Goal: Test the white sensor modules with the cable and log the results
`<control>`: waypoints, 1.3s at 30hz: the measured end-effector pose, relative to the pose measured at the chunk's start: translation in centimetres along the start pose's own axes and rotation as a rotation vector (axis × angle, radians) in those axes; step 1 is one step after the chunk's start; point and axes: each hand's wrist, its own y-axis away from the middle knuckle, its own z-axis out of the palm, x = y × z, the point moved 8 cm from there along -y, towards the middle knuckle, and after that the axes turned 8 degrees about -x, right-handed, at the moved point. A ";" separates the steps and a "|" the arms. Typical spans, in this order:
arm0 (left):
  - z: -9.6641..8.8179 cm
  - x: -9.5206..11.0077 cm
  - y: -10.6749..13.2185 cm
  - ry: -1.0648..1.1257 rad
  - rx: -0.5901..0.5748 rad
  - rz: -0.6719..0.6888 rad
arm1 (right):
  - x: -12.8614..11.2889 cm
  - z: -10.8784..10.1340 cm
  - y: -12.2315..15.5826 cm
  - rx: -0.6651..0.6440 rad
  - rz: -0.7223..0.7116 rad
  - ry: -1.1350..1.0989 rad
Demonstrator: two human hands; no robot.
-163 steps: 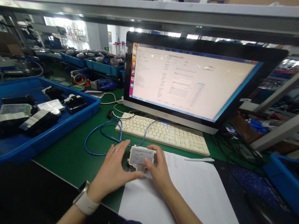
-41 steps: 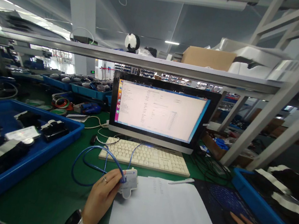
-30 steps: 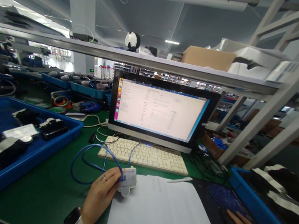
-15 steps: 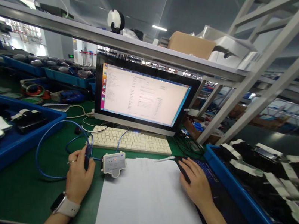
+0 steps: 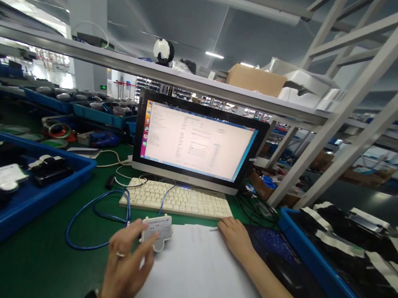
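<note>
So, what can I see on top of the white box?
The white box shows printed text and small reddish dots. The left hand covers part of it; what lies beneath the fingers cannot be seen.

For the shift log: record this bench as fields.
Left hand: fingers at the small white device, grip unclear
Right hand: at the white paper, far right corner
Monitor: lit; text too small to read
Keyboard: in front of the monitor
Blue cable: looped left of the device
Mouse: black, right of the paper
Left bin: blue, parts inside
Right bin: blue, parts inside
</note>
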 end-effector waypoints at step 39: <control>13.1 11.0 4.0 0.561 -1.095 0.221 | -3.5 2.5 1.3 0.134 0.758 -1.241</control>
